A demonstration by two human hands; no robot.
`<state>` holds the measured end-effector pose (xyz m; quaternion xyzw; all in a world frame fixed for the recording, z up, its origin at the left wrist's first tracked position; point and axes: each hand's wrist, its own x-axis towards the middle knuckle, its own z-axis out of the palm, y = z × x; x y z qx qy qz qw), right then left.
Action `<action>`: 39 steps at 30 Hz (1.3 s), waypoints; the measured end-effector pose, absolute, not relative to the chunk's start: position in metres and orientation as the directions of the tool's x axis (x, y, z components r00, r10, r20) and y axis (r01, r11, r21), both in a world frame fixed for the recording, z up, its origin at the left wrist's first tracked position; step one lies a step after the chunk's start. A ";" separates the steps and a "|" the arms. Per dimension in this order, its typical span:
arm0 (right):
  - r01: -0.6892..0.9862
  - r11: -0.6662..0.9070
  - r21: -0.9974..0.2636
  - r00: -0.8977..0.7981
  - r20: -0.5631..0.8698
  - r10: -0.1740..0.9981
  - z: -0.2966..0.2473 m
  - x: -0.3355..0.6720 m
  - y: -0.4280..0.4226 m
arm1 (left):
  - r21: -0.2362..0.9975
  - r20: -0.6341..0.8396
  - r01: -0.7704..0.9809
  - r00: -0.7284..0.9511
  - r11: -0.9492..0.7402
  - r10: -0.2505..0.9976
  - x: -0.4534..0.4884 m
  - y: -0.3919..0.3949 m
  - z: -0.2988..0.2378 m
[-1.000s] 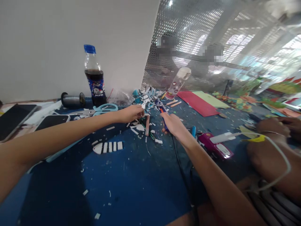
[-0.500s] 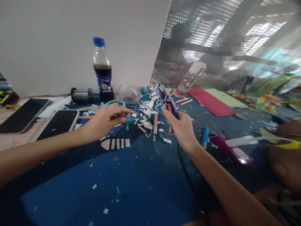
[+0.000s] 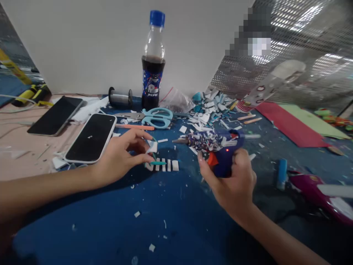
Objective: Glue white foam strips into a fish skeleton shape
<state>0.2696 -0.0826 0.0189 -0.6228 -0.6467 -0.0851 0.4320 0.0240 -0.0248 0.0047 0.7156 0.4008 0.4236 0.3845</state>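
Observation:
My right hand (image 3: 234, 176) is wrapped round the handle of a dark blue glue gun (image 3: 224, 162) with an orange trigger. White flakes cover its barrel, and its metal nozzle points left. A clear glue stick (image 3: 252, 136) sticks out at its back. My left hand (image 3: 127, 152) pinches a small teal and white piece (image 3: 152, 148) between thumb and fingers; its exact kind is unclear. Just beyond those fingertips, a row of flat white strips (image 3: 169, 165) lies on the blue table. The teal piece partly covers that row from view.
Light blue scissors (image 3: 157, 118), an orange stick (image 3: 138, 127), a cola bottle (image 3: 153, 70) and a wire spool (image 3: 120, 98) stand or lie behind. Two phones (image 3: 91, 138) are at left. Scraps (image 3: 209, 106) heap at the back; a purple glue gun (image 3: 320, 191) lies right.
My view has swung left and come nearer. The glue gun has turned side-on with its nozzle towards my left hand. My left hand, still pinching the teal piece, now hovers by the white strips.

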 end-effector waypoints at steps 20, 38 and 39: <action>0.898 0.232 -0.374 0.092 0.675 0.732 0.005 0.282 -0.081 | 0.729 0.505 0.355 0.298 -0.585 0.810 0.021 -0.035 -0.010; 0.837 0.151 -0.526 0.212 0.566 0.796 0.001 0.287 -0.076 | 0.819 0.522 0.081 0.307 -0.568 0.796 0.021 -0.030 -0.004; 0.838 0.148 -0.525 0.212 0.563 0.799 0.000 0.287 -0.076 | 0.843 0.477 0.103 0.313 -0.528 0.822 0.022 -0.030 -0.004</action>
